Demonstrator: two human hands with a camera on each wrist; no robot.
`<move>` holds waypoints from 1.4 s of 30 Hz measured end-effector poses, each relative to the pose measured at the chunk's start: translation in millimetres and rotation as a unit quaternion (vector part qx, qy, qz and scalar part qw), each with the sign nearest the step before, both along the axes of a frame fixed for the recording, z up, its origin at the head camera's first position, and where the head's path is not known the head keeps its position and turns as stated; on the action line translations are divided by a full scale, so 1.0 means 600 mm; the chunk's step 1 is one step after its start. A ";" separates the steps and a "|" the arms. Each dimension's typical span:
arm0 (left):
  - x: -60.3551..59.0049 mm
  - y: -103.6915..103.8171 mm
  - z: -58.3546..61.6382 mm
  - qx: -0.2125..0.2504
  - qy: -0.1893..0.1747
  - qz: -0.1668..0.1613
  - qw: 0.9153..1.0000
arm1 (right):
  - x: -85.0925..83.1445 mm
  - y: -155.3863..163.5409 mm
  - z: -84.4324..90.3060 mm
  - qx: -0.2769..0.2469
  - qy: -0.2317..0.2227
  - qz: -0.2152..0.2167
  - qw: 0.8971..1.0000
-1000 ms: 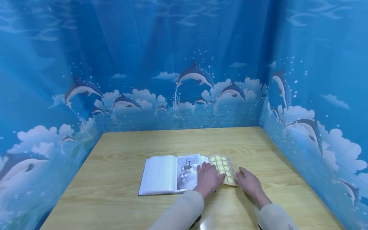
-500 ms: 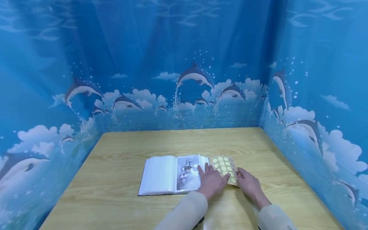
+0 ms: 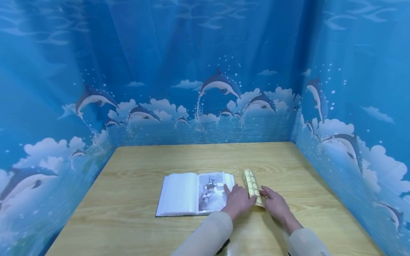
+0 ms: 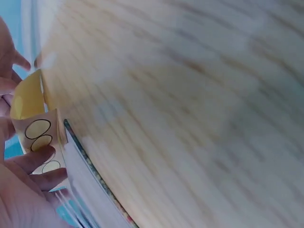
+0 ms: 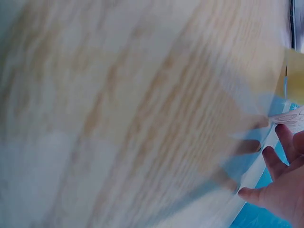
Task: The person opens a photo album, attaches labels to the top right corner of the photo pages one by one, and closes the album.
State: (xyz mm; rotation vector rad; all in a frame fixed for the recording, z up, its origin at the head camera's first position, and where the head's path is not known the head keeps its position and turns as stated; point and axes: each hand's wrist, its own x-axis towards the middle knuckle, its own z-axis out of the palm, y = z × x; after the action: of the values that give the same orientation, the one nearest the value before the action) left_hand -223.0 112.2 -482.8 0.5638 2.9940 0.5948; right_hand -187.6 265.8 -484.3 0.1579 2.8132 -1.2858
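Note:
A sheet of round yellow stickers (image 3: 252, 183) stands bent into a narrow curve on the table, right of an open photo album (image 3: 180, 193). My left hand (image 3: 238, 202) lies between them, its thumb against the sheet's lower part and its other fingers at the album's right edge. The left wrist view shows the sheet's yellow fold (image 4: 29, 97) rising behind its sticker face. At the sheet's right edge my right hand (image 3: 276, 202) pinches it with thumb and index finger; the exact contact is partly hidden. The other right fingers (image 5: 273, 161) are spread low over the table.
The wood-grain table (image 3: 137, 160) is bordered by a blue curtain (image 3: 179, 71) printed with dolphins and clouds at the back and both sides. The album's right page carries a grey picture (image 3: 211, 202); its left page is white.
The sticker sheet was lying nearly flat and is now bent up into a narrow curve. My left hand has shifted slightly right. The right hand has stayed at the sheet's right edge.

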 end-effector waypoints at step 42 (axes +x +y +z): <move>-0.023 -0.143 0.044 0.397 -0.079 0.049 0.913 | -0.043 -0.112 0.057 -0.222 0.036 -0.083 0.971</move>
State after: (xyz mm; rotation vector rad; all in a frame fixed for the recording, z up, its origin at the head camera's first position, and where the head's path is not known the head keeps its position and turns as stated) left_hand -236.8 26.4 -456.1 0.3448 2.5313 1.7862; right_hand -213.7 198.7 -449.8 0.3387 2.5258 -1.9526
